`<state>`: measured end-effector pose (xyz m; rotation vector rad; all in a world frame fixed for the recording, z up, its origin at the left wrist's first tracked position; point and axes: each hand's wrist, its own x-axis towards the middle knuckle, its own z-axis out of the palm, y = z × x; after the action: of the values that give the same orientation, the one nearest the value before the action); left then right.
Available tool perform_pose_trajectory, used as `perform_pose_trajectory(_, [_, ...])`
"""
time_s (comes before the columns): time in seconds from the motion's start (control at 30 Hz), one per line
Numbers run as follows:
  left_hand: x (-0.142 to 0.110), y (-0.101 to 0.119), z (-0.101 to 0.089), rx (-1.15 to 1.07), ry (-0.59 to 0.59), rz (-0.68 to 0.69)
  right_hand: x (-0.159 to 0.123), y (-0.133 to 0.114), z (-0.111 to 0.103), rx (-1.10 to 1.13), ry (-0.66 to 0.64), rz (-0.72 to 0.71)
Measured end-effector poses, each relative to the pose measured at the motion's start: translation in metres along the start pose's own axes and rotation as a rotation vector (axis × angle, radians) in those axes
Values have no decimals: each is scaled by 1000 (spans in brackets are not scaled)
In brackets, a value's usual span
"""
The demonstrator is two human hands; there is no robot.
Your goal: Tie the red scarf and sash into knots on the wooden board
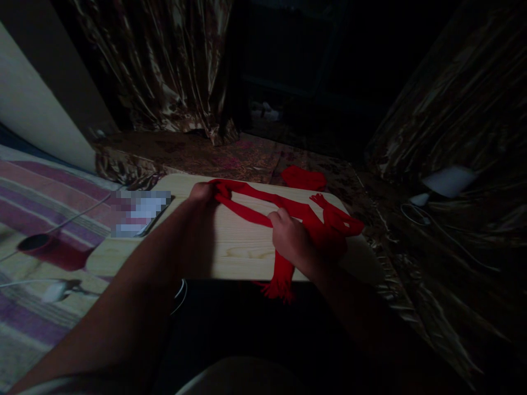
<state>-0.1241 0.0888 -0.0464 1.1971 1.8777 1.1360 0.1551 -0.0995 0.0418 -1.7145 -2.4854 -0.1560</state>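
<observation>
A red scarf (pixel 315 222) with fringed ends lies across a light wooden table. My left hand (pixel 202 193) is closed on a fold of it at the table's far left side. Nearer the middle, my right hand (pixel 290 236) grips another strand, with the fingers wrapped round it. Between the two hands the cloth forms a long narrow loop. One fringed end hangs over the near edge below my right hand; the other fringe lies at the far right. The rest of the scarf is bunched to the right, partly hidden by my right hand and forearm.
The wooden table (pixel 242 255) has a booklet (pixel 142 214), blurred out, at its left. Another red cloth (pixel 303 178) lies just past the far edge. On the striped bedding at left are a dark red cup (pixel 53 252) and a white charger (pixel 55 291). A white lamp (pixel 448 181) stands at right.
</observation>
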Motion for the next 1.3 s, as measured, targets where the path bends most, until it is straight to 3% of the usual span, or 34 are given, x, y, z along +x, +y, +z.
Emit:
perform_pose_trajectory(0.17, [5, 10, -2, 176, 42, 12, -17, -8, -7, -159, -183, -290])
perform_pose_trajectory(0.23, [3, 18, 1, 362, 31, 127, -25, -12, -3, -159, -254, -371])
perform_pose_trajectory(0.33, [-6, 30, 11, 679, -39, 414, -34, -18, 2, -112, -285, -453])
perform_pose_trajectory(0.4, [-12, 36, 21, 773, -83, 557, -37, -19, 2, -72, -285, -479])
perform_pose_trajectory(0.47, [-15, 40, 30, 791, -100, 610, -38, -18, 2, -42, -298, -484])
perform_pose_trajectory(0.6, [-10, 42, 31, 666, 33, 458, -39, -10, 4, -18, -325, -467])
perform_pose_trajectory(0.7, [-2, 36, 17, 509, 168, 302, -42, 2, 4, -1, -355, -452])
perform_pose_trajectory(0.8, [4, 25, 0, 388, 221, 183, -46, 16, 2, 17, -381, -429])
perform_pose_trajectory(1.03, [12, 7, -26, 294, 154, 37, -55, 40, 2, 113, -445, -372])
perform_pose_trajectory(1.3, [14, 7, -30, 233, 129, 17, -62, 29, 4, 123, -446, -397])
